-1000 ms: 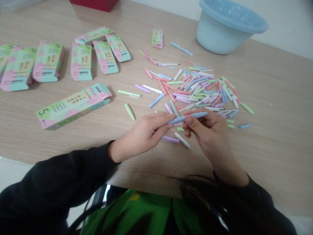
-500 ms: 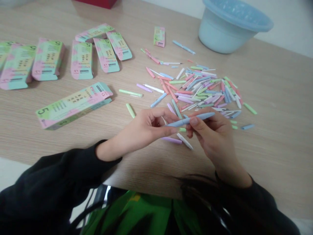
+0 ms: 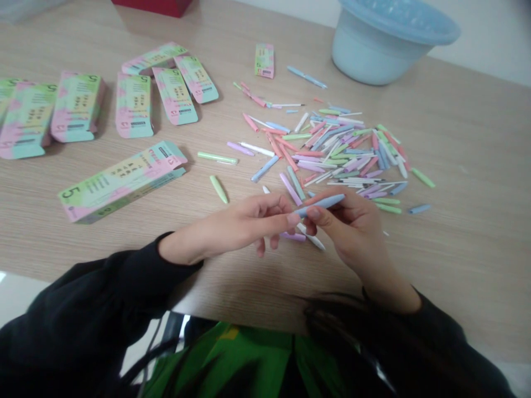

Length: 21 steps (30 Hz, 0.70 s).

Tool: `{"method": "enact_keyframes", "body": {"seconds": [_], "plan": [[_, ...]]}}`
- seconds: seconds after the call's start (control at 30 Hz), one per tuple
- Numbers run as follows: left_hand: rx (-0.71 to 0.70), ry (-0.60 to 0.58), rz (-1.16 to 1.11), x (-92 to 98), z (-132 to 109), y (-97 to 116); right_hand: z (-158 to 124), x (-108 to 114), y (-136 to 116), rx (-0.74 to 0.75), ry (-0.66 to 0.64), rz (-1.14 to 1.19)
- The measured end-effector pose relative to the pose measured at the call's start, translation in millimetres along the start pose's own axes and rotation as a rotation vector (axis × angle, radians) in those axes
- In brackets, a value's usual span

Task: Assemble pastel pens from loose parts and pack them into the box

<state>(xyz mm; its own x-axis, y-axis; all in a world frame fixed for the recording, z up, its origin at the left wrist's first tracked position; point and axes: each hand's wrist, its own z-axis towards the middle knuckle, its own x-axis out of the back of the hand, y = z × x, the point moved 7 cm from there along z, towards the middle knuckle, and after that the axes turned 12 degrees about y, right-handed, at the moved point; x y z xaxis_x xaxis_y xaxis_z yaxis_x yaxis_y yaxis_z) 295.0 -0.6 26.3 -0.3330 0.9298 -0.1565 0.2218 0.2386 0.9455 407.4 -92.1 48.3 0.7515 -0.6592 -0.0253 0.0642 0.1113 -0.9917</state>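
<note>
**Head view: blue pen [image 3: 326, 203] held above the counter [image 3: 468, 237]**

Step in hand (judged): working the pen's lower left end. The right hand [image 3: 357, 226] pinches the barrel between thumb and fingers, far tip tilted away to the right. The left hand [image 3: 249, 224] sets its thumb at the lower left end; its other fingers are spread and loosely curled. Whether they also grip the pen cannot be told.

Next move calls for: a firm right pinch, with the left thumb kept in line with the barrel. A skewed push could let the slim pen roll or slip.

Surroundings: a heap of pen pieces [image 3: 352, 165] lies just beyond the right hand. A green piece [image 3: 218, 189] lies near the left hand; a long carton [image 3: 120, 182] lies farther left. A blue basin [image 3: 373, 55] stands behind the heap.

Obstructions: a white piece [image 3: 317, 242] and a purple piece [image 3: 296, 237] lie beneath the hands, partly covered; lowered fingers could nudge them.
</note>
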Motion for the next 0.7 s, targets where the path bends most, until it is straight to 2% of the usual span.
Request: {"method": "enact_keyframes", "body": {"seconds": [0.07,0.13,0.37,0.53,0.6,0.7], "plan": [[0.054,-0.077,-0.054,-4.3,-2.1,-3.2,0.3,-1.1,1.5,-0.019,-0.005,0.019],[0.041,-0.087,-0.068,-3.9,-1.6,-2.4,0.8,-1.4,2.2,-0.021,-0.014,0.046],[-0.048,0.087,-0.019,8.3,4.4,3.1,2.4,3.2,4.5,-0.01,0.004,0.016],[0.025,-0.086,-0.074,0.2,0.3,-1.4,2.8,3.3,1.4,-0.015,0.025,0.036],[-0.04,-0.023,0.008,3.3,1.0,1.8,2.8,4.0,0.7,-0.019,0.043,0.048],[-0.215,0.157,0.171,7.3,1.6,11.9,3.2,6.3,3.8,-0.042,0.09,0.082]]}}
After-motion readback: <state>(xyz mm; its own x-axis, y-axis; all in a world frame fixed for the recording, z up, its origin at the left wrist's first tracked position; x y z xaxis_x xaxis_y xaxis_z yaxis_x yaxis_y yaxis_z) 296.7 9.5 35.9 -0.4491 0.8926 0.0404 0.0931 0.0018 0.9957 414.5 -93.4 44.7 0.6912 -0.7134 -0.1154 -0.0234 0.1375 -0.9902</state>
